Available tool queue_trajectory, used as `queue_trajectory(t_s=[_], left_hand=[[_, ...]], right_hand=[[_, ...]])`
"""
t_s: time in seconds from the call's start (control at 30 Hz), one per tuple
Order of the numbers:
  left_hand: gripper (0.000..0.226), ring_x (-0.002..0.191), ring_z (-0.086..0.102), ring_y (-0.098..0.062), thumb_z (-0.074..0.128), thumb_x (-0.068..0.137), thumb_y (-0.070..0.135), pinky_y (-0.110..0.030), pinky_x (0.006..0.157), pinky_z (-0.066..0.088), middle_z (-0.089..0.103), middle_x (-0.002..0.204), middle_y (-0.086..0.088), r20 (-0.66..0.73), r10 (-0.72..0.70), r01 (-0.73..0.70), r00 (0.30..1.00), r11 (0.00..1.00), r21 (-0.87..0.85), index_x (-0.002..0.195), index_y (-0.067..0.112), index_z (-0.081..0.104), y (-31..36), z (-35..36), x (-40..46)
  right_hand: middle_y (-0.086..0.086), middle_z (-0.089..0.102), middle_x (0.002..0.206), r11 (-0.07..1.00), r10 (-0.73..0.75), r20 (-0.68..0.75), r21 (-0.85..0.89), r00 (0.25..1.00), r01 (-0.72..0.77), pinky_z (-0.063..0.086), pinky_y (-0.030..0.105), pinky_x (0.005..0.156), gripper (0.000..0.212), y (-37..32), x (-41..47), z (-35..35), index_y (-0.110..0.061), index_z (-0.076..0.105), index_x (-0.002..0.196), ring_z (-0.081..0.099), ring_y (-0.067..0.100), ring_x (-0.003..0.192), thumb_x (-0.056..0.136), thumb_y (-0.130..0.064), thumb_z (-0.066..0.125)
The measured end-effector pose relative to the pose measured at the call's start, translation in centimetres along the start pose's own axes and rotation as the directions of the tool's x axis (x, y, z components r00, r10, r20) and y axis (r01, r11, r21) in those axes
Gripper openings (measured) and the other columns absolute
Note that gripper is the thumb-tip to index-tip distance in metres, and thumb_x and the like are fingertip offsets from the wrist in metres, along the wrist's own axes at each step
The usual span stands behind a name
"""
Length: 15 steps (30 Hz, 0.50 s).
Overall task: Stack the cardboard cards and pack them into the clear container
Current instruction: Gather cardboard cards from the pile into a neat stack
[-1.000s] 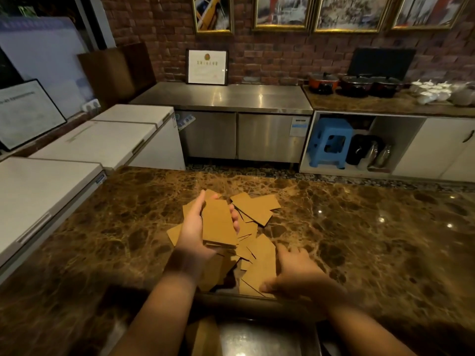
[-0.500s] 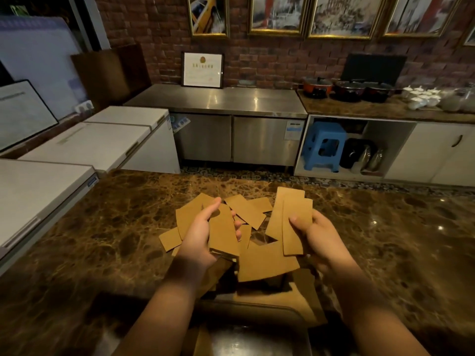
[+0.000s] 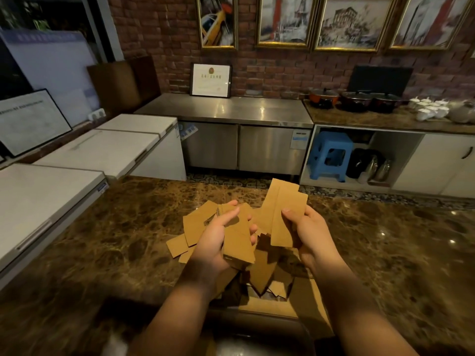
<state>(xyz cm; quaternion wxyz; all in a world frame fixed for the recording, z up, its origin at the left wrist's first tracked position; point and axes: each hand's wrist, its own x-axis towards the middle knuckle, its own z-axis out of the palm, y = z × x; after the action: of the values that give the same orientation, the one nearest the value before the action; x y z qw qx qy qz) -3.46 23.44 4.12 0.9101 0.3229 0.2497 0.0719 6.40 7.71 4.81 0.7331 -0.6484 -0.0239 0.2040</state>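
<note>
Cardboard stack gripped in left hand, right hand pinching cards

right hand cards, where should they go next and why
Probably onto the stack gripped in the left hand. The right hand pinches a couple of cards upright beside it, above the loose pile; merging them likely frees that hand to gather more.

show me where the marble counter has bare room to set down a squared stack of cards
Bare marble counter lies right of the right hand, out to the far edge. Another patch runs between the loose cards and the white chest lids. Crowded: the middle, under both hands, and the clear container at the near edge.
</note>
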Motion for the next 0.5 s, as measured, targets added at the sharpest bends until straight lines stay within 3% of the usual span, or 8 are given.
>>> queue_trajectory(t_s=[0.1,0.2,0.33,0.43,0.5], left_hand=[[0.036,0.064,0.071,-0.032,0.066,0.095,0.025,-0.038,0.056,0.058,0.074,0.088,-0.019,-0.030,-0.053,0.052,0.998,0.998,-0.042,0.130,0.026,0.061,-0.1,-0.5,0.1],[0.043,0.065,0.071,-0.028,0.069,0.093,0.030,-0.037,0.057,0.058,0.071,0.101,-0.019,-0.072,-0.045,0.046,0.996,0.999,0.008,0.134,0.022,0.059,-0.3,-0.7,0.2],[0.025,0.068,0.074,-0.026,0.068,0.095,0.021,-0.037,0.053,0.059,0.077,0.084,-0.008,-0.117,0.218,-0.195,0.969,0.964,0.178,0.116,0.033,0.064,-0.3,-0.8,0.6],[0.026,0.076,0.074,-0.022,0.067,0.095,0.021,-0.035,0.055,0.059,0.074,0.099,-0.006,-0.095,0.385,-0.340,0.918,0.887,0.311,0.117,0.035,0.063,-0.3,-0.3,0.4],[0.025,0.081,0.074,-0.021,0.067,0.096,0.025,-0.035,0.060,0.060,0.073,0.105,-0.007,-0.052,0.449,-0.406,0.892,0.846,0.346,0.117,0.037,0.062,-0.3,0.1,0.2]], right_hand=[[0.000,0.077,0.107,1.000,0.030,-0.004,0.001,1.000,-0.030,0.061,0.041,0.075,0.022,0.4,0.0,-0.2,-0.027,0.067,0.117,0.073,0.021,0.097,0.096,-0.021,0.064],[-0.007,0.078,0.101,0.993,-0.035,0.035,-0.113,0.999,0.039,0.061,0.040,0.081,0.015,0.6,-0.4,-0.1,-0.033,0.068,0.108,0.075,0.014,0.091,0.096,-0.024,0.064],[-0.012,0.075,0.096,0.967,-0.164,0.025,-0.191,0.986,0.166,0.056,0.027,0.073,0.016,0.0,-1.1,0.0,-0.040,0.065,0.091,0.072,0.006,0.088,0.096,-0.024,0.064],[-0.016,0.072,0.090,0.945,-0.232,0.020,-0.230,0.972,0.231,0.051,0.017,0.065,0.022,-0.7,-1.8,0.2,-0.041,0.062,0.087,0.070,-0.003,0.081,0.096,-0.021,0.065],[-0.010,0.075,0.094,0.944,-0.193,0.082,-0.256,0.978,0.208,0.056,0.020,0.067,0.017,-0.9,-2.1,0.4,-0.038,0.065,0.095,0.072,-0.001,0.082,0.095,-0.021,0.065]])
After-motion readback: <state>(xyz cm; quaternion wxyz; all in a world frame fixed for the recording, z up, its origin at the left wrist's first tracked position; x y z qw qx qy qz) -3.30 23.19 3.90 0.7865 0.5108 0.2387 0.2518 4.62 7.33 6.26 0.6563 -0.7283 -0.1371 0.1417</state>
